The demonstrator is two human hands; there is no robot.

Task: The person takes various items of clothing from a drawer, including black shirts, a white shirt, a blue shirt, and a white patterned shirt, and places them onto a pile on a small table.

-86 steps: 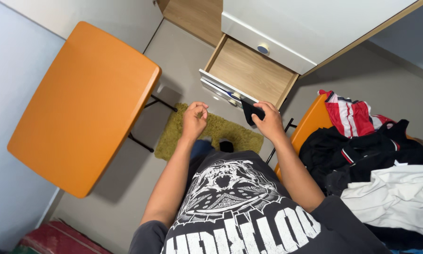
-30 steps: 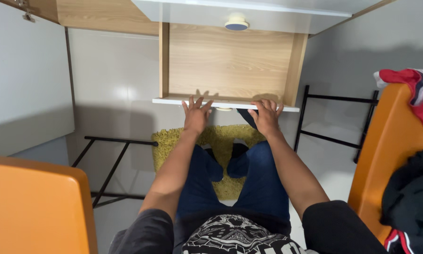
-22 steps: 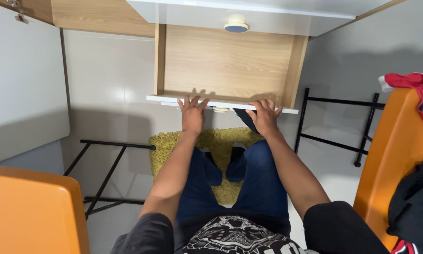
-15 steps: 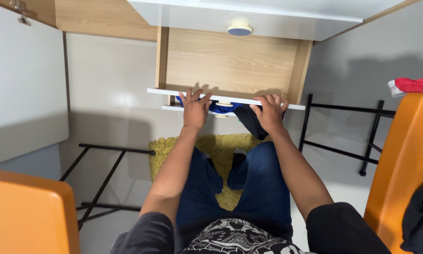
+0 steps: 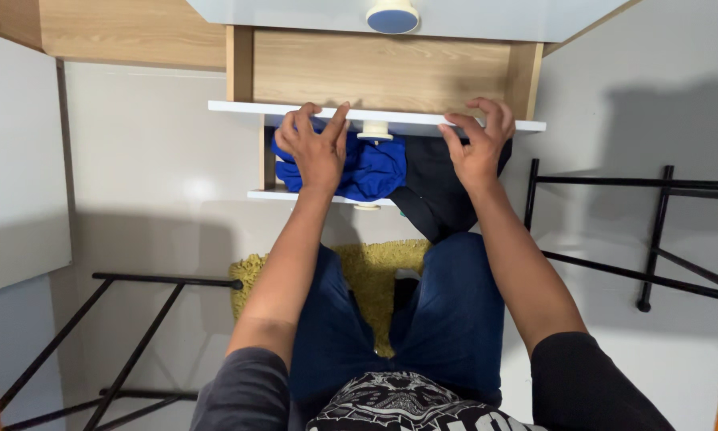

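Looking straight down here, both hands are on the front edge of the upper drawer (image 5: pixel 375 118), which is a light wood box with a white front panel. The left hand (image 5: pixel 315 152) has its fingers spread and hooked over the white edge, palm flat against the panel, so it reads as a push or steadying contact, not a pinch on anything. The right hand (image 5: pixel 477 148) does the same near the drawer's right corner, fingers fanned and curled over the lip, nothing held in it. Hands sit well apart, one on each side of the little cream knob (image 5: pixel 375 130), which makes sense if you want a drawer to slide straight and not jam.

Below that, the lower drawer (image 5: pixel 311 195) sticks out further, and that's where the clothes are: a bunched blue garment (image 5: pixel 371 169) sits inside it, just under the left hand, and a black garment (image 5: pixel 435 187) lies beside it and hangs over the front edge toward the person's knee. Can't tell if the left wrist actually touches the blue fabric.

Up top there's another drawer front with a round blue knob (image 5: pixel 392 16). Person is standing on a yellow-green shaggy rug (image 5: pixel 371 271), in blue jeans, with black metal table legs (image 5: pixel 654 231) off to the right.
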